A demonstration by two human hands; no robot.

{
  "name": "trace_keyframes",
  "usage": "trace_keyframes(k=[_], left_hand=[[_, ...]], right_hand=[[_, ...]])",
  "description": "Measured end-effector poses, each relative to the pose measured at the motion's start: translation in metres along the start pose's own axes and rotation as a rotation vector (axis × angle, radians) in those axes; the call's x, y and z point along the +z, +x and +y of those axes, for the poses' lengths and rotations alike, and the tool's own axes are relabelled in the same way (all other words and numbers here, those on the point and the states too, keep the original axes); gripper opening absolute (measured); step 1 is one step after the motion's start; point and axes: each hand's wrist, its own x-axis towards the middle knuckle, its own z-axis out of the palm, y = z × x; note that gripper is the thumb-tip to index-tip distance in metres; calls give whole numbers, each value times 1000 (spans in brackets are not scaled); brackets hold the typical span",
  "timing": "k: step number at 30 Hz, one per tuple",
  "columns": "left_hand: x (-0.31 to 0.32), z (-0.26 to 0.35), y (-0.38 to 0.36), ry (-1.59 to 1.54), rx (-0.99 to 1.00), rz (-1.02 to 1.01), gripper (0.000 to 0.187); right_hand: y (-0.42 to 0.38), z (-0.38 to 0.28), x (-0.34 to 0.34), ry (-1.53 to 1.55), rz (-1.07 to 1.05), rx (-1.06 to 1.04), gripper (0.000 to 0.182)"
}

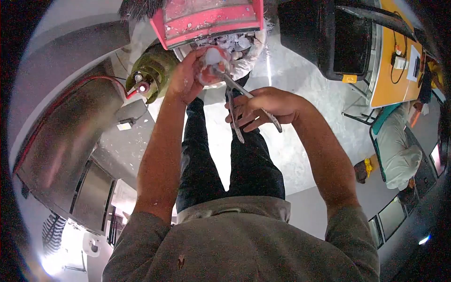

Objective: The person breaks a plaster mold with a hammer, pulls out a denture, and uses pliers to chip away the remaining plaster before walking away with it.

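My left hand is closed around a small, round, reddish cup-like piece. Whitish matter shows inside it; its exact kind I cannot make out. In my right hand are long metal tongs, with the two handles spread apart and fingers between them. The tongs' tips reach the reddish piece. Both hands are over a pale sack or bin filled with white and grey scraps. A pink dustpan, dusted with bits, rests across its far side.
To the left stands a green gas cylinder with a red hose, beside a metal counter. A black chair and an orange table are on the right. Pale bits dot the floor.
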Motion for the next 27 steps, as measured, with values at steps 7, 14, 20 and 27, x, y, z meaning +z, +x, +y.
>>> trace_keyframes(k=[7,14,20,27], left_hand=[[-10,-9,4,-22,-61,-130,42],[-11,0,1,43,-105,-99,41],[-23,-5,8,45,-197,-128,41],[-11,-14,12,2,-98,-33,39]], right_hand=[[3,-5,4,161,-11,-3,44],[11,10,9,324,-93,-90,33],[13,22,8,462,-186,-121,35],[20,21,36,236,206,-105,28]])
